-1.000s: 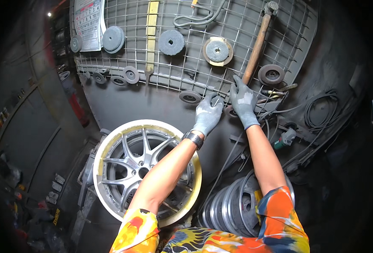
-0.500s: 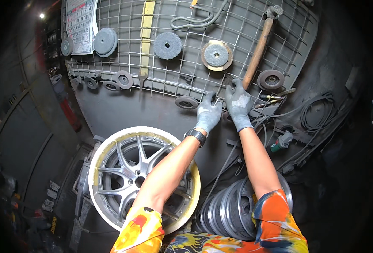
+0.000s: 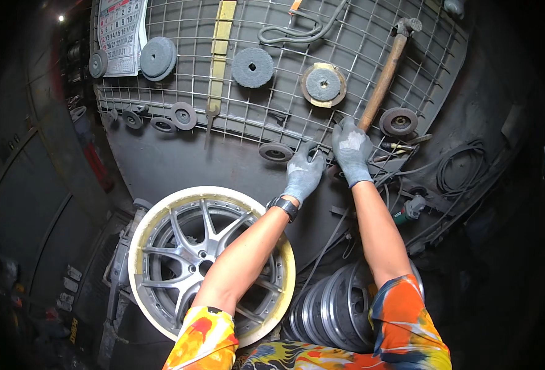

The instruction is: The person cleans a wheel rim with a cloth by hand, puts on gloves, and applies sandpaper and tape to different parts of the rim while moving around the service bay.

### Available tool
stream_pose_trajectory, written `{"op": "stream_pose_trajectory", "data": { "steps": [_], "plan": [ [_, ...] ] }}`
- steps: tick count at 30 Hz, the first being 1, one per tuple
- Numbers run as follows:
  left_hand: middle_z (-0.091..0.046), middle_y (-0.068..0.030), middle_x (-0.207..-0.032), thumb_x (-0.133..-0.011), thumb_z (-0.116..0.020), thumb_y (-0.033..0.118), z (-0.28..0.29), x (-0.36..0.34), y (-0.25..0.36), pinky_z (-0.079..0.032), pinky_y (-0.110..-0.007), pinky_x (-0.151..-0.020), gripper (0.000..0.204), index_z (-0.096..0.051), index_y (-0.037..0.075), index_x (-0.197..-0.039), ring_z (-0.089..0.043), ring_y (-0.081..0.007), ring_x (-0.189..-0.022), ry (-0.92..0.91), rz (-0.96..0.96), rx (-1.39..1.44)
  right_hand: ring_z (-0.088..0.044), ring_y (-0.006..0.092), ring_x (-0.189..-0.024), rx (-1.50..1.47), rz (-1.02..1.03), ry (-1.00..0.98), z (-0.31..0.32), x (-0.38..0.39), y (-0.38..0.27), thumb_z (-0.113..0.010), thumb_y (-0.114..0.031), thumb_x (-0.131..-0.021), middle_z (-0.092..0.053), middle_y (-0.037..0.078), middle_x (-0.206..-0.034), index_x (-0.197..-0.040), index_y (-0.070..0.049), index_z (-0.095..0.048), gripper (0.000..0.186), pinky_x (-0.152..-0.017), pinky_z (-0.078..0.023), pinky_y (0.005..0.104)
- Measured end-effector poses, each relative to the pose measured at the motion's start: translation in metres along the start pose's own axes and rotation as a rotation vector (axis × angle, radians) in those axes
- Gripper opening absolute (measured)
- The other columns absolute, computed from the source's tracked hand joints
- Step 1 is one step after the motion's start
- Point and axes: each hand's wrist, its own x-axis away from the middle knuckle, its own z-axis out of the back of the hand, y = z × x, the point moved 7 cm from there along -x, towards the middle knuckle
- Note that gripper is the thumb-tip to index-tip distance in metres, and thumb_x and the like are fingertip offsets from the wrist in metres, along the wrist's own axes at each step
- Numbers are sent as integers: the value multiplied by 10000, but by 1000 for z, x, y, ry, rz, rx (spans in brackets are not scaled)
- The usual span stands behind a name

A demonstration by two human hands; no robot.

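Note:
Both my hands wear grey gloves and work side by side at the lower edge of a wire mesh rack (image 3: pixel 322 146). My left hand (image 3: pixel 304 174) has its thumb and fingers curled together there, just right of a grinding disc (image 3: pixel 275 152). Close beside it, my right hand (image 3: pixel 352 150) bends its fingers over the edge, near the lower end of a hammer (image 3: pixel 383 77) with a wooden handle. Whatever the fingertips hold is hidden or too small to make out. Below my left forearm lies a silver multi-spoke wheel (image 3: pixel 181 251) with yellowish masking around its rim.
Abrasive wheels (image 3: pixel 252 68), a yellow strip (image 3: pixel 218 58), a grey cord (image 3: pixel 297 37) and a calendar (image 3: pixel 123 46) hang on the mesh. Lower right are an angle grinder (image 3: pixel 410 209), coiled cable (image 3: pixel 463 166) and metal rims (image 3: pixel 328 311).
The rack has shifted slightly in the picture as my head moved. My hands stay at the same spot on its edge, with only small changes in the fingers.

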Motion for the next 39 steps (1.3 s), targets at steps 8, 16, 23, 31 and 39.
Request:
{"op": "stream_pose_trajectory", "data": {
  "steps": [8,16,23,31,39],
  "plan": [
    [-778,-211,-1078,-914,-663,234,6,6,7,-579,-403,-925,439,-697,4,-1286,-760,-308,-964,6,-6,-24,-764,399,-812,168,132,-53,-5,-13,-4,-618,-317,-959,-766,193,-846,-960,-88,-694,242,-728,-599,518],
    [-785,-203,-1025,-922,-660,225,14,11,19,-587,-394,-897,403,-706,6,-1257,-769,-293,-918,10,-11,-6,-762,378,-765,241,219,-32,-1,-12,-10,-634,-286,-933,-762,173,-843,-961,-88,-686,207,-680,-606,502],
    [-784,-180,-937,-931,-655,214,17,10,23,-586,-393,-850,375,-706,-9,-1228,-767,-281,-865,-6,5,14,-755,381,-784,245,257,73,-2,-6,-12,-635,-261,-947,-748,145,-924,-983,-115,-676,156,-687,-603,501],
    [-753,-219,-1152,-929,-658,222,15,10,16,-551,-392,-983,414,-697,-24,-1260,-732,-313,-1072,-68,38,-25,-758,397,-821,171,203,49,-2,-12,-7,-635,-244,-944,-764,185,-918,-971,-95,-677,158,-723,-604,515],
    [-753,-228,-1148,-933,-647,211,18,12,12,-551,-396,-982,391,-703,-21,-1243,-734,-323,-1064,-45,21,-44,-755,399,-845,184,165,84,9,-17,-7,-637,-239,-917,-754,187,-928,-989,-79,-664,177,-726,-598,535]
  ]
}}
